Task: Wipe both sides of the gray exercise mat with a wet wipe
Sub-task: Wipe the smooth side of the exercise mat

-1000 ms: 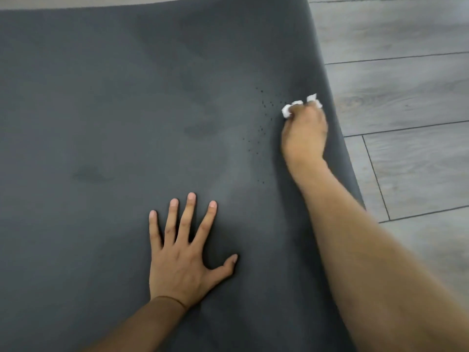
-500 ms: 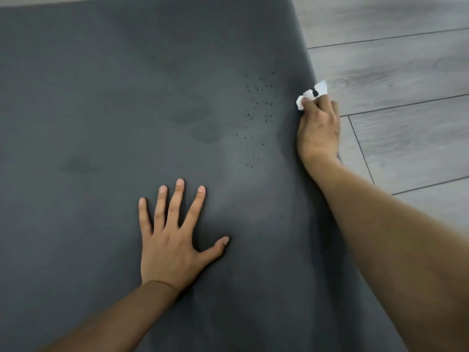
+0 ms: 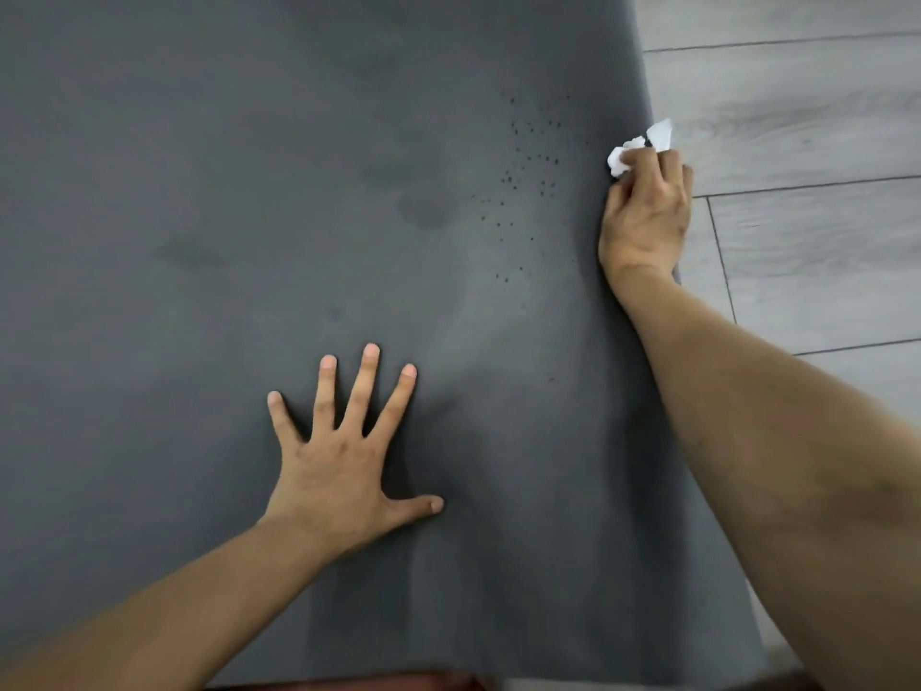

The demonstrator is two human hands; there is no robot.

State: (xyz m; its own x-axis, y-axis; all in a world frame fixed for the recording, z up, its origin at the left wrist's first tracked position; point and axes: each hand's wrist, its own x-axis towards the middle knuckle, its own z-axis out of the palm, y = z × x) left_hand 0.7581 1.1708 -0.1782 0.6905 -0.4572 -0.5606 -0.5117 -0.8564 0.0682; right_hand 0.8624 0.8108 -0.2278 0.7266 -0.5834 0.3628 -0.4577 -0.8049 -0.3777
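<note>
Nearest the camera, the gray exercise mat fills most of the view, its near edge running along the bottom of the frame and its right edge running up beside a pale wood-look plank floor. The left hand lies palm-down on the mat, a little in from that near edge, fingers straight and spread wide, thumb stretched out toward the right; it holds nothing and simply presses flat on the surface. Beyond it, toward the mat's right edge, a scatter of small dark specks dots the gray, with a couple of faint darker smudges just to the left of them. Farther out, at the mat's right edge, the right hand rests with its fingers curled round a crumpled white wet wipe, which sticks out past the fingertips and overlaps the line where mat meets floor. No brand, label or writing can be read on the mat, the wipe or the floor.
</note>
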